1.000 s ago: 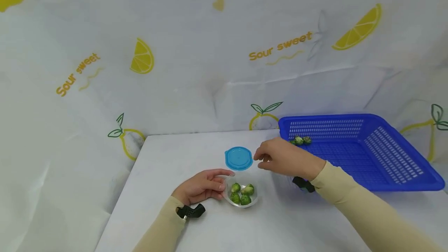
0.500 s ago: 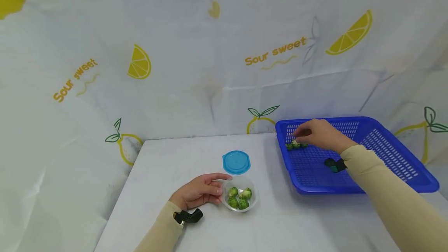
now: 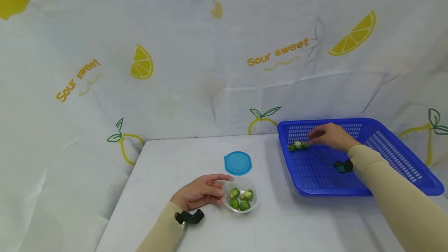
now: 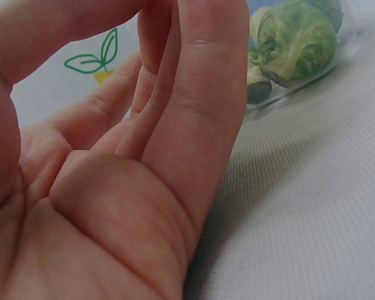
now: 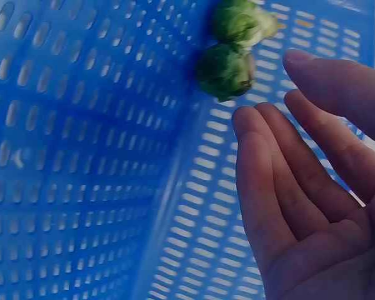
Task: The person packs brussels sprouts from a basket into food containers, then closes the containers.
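Observation:
The left hand (image 3: 199,193) pinches the left rim of a clear round bowl (image 3: 255,201), in which several Brussels sprouts (image 3: 244,205) lie. In the left wrist view its fingers are beside the bowl, and a sprout (image 4: 297,47) shows through the clear wall. Over the blue basket (image 3: 297,185), the right hand (image 3: 330,137) is just right of a short row of sprouts (image 3: 298,145) near the back left corner. The right wrist view shows that hand (image 5: 319,169) with fingers parted and nothing between them, close to a sprout (image 5: 224,72).
A blue lid (image 3: 238,163) lies flat on the white table (image 3: 182,158), behind the bowl. The basket stands at the right of the table, its back rim close to a patterned white backdrop (image 3: 189,69).
The right hand has moved from beside the lid rightward over the basket, then slightly right of the sprout row. The left hand stays at the bowl. The head view has shifted a little.

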Available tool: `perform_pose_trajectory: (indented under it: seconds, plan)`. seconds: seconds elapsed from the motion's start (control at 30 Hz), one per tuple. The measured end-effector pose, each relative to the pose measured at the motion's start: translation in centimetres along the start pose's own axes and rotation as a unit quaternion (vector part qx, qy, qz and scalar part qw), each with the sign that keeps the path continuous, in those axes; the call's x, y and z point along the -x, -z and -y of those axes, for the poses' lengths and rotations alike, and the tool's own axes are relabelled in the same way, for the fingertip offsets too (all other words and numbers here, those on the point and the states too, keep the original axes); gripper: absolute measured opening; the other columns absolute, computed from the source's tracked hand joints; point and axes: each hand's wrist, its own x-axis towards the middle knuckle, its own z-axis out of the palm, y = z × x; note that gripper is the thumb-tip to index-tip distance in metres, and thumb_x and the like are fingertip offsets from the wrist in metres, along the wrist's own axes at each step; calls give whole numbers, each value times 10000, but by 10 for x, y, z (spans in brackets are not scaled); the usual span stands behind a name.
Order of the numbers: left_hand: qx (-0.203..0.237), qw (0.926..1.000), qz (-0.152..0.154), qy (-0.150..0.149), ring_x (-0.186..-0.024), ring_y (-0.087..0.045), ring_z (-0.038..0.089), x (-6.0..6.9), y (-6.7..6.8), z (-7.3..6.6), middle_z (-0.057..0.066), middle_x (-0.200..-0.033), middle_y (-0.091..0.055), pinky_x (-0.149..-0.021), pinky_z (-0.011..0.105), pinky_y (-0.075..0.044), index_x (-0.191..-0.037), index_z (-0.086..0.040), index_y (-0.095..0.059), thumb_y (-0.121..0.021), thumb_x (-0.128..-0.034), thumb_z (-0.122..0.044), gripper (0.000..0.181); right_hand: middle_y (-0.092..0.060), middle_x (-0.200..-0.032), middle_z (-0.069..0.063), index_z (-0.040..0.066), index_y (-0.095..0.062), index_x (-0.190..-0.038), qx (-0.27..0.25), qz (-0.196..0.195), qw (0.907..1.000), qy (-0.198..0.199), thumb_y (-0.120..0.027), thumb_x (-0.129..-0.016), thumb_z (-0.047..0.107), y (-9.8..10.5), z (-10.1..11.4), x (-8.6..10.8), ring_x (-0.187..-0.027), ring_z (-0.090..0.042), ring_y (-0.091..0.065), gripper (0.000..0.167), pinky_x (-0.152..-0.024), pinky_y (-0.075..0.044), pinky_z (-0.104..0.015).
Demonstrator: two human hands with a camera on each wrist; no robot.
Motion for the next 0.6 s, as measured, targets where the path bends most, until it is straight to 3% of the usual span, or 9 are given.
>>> perform_pose_trajectory:
  seconds: [0.37,0.6]
  plan:
    - [-15,10000,17,-22,-876,-765,94,-1,-1,1,-15,-995,-710,-860,266,-669,-1593,-22,-469,-675,-1010,11,619,-761,-1239,-244,-33,-759,-1244,-110,160,9997,-138,-811,-964,265,-7,-10,-9,-1159,-443,-702,412,-989,-574,-647]
    - [-35,10000,-30,-12,-868,-765,97,-2,1,1,-13,-980,-708,-856,272,-670,-1591,-28,-476,-639,-1019,42,599,-790,-1130,-205,-26,-783,-1157,-56,-27,9999,-155,-856,-918,274,-13,-8,-13,-1080,-403,-724,391,-959,-586,-632]
